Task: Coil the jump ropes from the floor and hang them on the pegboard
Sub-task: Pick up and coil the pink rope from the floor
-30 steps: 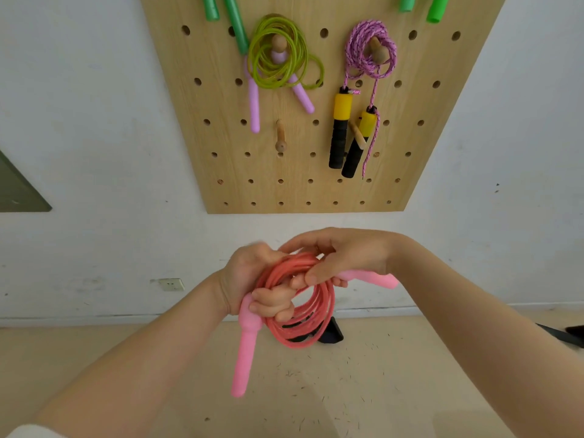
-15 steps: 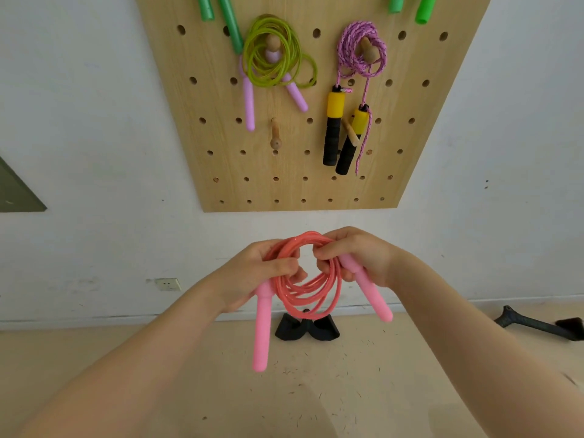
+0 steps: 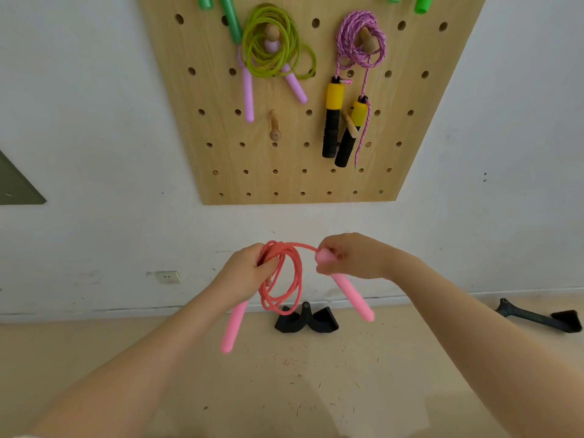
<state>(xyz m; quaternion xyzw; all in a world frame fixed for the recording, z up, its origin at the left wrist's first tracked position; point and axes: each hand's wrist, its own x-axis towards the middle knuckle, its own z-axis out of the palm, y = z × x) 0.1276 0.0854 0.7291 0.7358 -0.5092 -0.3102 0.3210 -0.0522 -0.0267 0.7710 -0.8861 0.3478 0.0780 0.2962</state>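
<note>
A coral jump rope [image 3: 292, 279] with pink handles hangs coiled in front of me, below the wooden pegboard [image 3: 284, 159]. My left hand [image 3: 245, 273] grips the top of the coil, and one pink handle [image 3: 232, 327] dangles beneath it. My right hand [image 3: 350, 256] pinches the upper end of the other pink handle [image 3: 352, 295], which slants down to the right. A short strand runs from the coil to that handle. An empty wooden peg [image 3: 274, 126] sticks out of the board above my hands.
A green rope with lilac handles [image 3: 271, 49] and a purple braided rope with yellow-black handles [image 3: 360, 42] hang on pegs. Green handles [image 3: 232, 17] show at the board's top. A black object [image 3: 306, 322] lies by the wall, a dark tool [image 3: 537, 317] at right.
My right hand has pulled its handle away to the right, drawing a strand out of the coil. The left handle now hangs straighter. The view has shifted slightly downward.
</note>
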